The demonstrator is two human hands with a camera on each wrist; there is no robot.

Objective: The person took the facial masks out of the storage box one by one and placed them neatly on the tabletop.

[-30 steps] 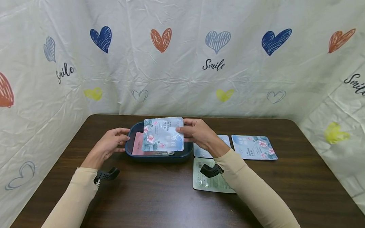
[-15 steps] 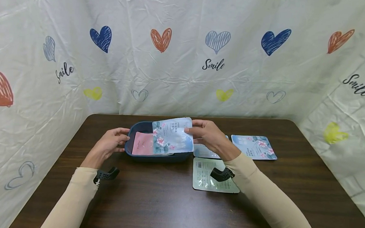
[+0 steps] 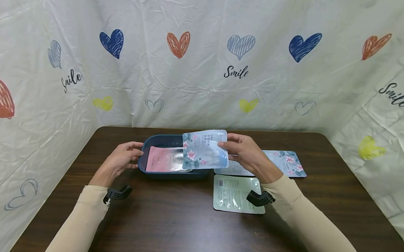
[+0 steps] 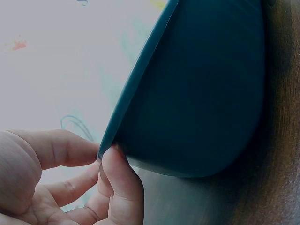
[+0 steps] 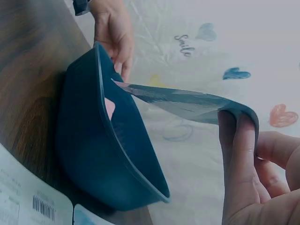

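Note:
My right hand [image 3: 249, 154] pinches a light blue floral sheet-mask packet [image 3: 205, 150] by its right edge, thumb on the printed front. The packet is raised above the right part of a dark blue plastic basin [image 3: 160, 140]; in the right wrist view it bends at the fingers. At the basin's left end my left hand [image 3: 120, 160] holds the rim, and the left wrist view shows the rim [image 4: 123, 101] pinched between thumb and finger. Inside the basin lies a pink and silver packet [image 3: 163, 160], its right part hidden behind the blue packet.
Right of the basin, two blue packets lie on the dark wooden table [image 3: 170, 222], the nearer one partly hidden by my right hand, the other floral packet [image 3: 286, 163] farther right. A pale green packet [image 3: 234, 195] lies in front. A white heart-print cloth [image 3: 203, 92] hangs behind.
My right hand has carried the blue floral packet rightward across the basin, uncovering more of the pink and silver packet. My left hand has stayed at the rim.

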